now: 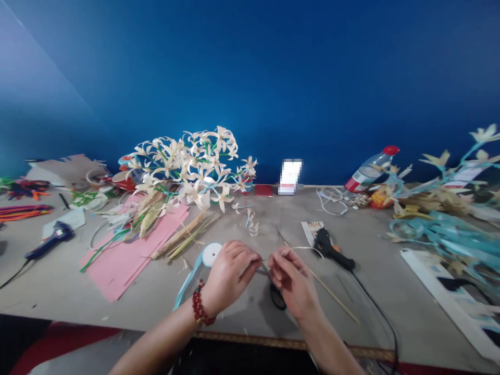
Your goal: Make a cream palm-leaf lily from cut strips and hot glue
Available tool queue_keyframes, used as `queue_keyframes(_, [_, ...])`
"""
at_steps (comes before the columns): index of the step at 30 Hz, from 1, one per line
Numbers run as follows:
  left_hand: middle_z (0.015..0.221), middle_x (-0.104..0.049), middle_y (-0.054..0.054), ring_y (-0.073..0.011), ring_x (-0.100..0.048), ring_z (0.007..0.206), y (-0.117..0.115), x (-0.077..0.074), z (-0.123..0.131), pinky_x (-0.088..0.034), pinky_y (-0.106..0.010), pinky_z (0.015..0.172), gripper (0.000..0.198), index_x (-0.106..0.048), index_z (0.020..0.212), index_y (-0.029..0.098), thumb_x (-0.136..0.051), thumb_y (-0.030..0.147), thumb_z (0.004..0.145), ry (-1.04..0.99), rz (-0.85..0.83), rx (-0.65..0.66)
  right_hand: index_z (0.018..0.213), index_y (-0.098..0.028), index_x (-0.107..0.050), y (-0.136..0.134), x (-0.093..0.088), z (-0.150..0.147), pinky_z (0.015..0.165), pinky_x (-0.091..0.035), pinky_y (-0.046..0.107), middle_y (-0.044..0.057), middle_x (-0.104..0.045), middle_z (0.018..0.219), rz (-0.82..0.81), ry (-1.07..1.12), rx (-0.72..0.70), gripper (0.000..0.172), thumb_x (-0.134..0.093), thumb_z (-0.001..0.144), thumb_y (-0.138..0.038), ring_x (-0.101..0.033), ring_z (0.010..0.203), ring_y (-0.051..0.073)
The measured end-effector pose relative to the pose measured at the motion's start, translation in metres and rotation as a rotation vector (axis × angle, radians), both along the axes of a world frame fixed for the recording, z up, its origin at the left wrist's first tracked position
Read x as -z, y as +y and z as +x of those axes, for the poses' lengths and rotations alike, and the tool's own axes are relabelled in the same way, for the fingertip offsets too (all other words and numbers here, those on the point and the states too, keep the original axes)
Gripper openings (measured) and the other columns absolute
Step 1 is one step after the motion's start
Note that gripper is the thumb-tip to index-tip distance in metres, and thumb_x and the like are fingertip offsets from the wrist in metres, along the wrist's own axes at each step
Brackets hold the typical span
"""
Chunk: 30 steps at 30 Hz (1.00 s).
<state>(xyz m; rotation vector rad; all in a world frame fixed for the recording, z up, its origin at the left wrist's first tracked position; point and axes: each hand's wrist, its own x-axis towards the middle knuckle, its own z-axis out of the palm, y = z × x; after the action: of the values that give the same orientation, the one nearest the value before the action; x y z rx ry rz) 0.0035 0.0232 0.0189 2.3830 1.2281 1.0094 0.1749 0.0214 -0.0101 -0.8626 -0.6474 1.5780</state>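
Observation:
Above the table's middle, my left hand (233, 266), with a red bead bracelet (200, 304) at the wrist, pinches one end of a thin pale strand. My right hand (289, 276) grips the same strand (308, 248) close by, and its free part curves off to the right. Whether it is wire or plant fibre I cannot tell. Beneath my right hand lies a pair of scissors (277, 297), mostly hidden, with a dark handle loop showing. A spool (211, 254) of light blue ribbon (187, 284) sits just behind my left wrist. Right of my right hand lies a thin stick (336, 298).
White artificial flowers (195, 161) stand behind pink paper sheets (128, 260) and dried husks (183, 237). A black glue gun (334, 250) lies right, a blue one (50, 240) far left. Farther back are a lit phone (289, 176) and a bottle (369, 169). Blue ribbons (441, 234) pile at right.

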Motion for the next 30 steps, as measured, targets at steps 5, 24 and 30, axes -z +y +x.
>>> queue_keyframes(5, [0.076, -0.068, -0.005, -0.0196, -0.062, 0.074, 0.001, 0.009, 0.001, -0.046, -0.035, 0.072, 0.015, -0.066, 0.092, 0.021, -0.052, 0.023, 0.095, -0.043, -0.017, -0.018, 0.078, -0.019, -0.065, -0.003, 0.004, 0.007, 0.044, -0.036, 0.019, 0.001, -0.067, 0.067, 0.063, -0.162, 0.085, 0.019, -0.078, 0.075, -0.032, -0.047, 0.047, 0.007])
queue_keyframes(24, [0.081, -0.067, -0.006, -0.0194, -0.058, 0.077, 0.0, 0.012, -0.006, -0.045, -0.032, 0.072, 0.016, -0.065, 0.097, 0.018, -0.049, 0.017, 0.095, -0.04, -0.083, -0.034, 0.104, -0.021, -0.067, -0.008, -0.021, 0.01, 0.085, -0.05, 0.036, 0.008, -0.073, 0.101, 0.988, -1.32, 0.046, 0.018, -0.055, 0.092, -0.014, -0.065, 0.09, 0.022])
queue_keyframes(30, [0.086, -0.068, -0.006, -0.0195, -0.06, 0.082, -0.004, 0.017, -0.012, -0.046, -0.032, 0.076, 0.016, -0.062, 0.104, 0.019, -0.052, 0.014, 0.093, -0.071, -0.08, -0.058, 0.086, -0.02, -0.065, 0.004, -0.014, 0.01, 0.069, -0.045, 0.031, 0.003, -0.07, 0.077, 0.852, -1.43, 0.012, 0.013, -0.055, 0.094, -0.019, -0.062, 0.072, 0.02])
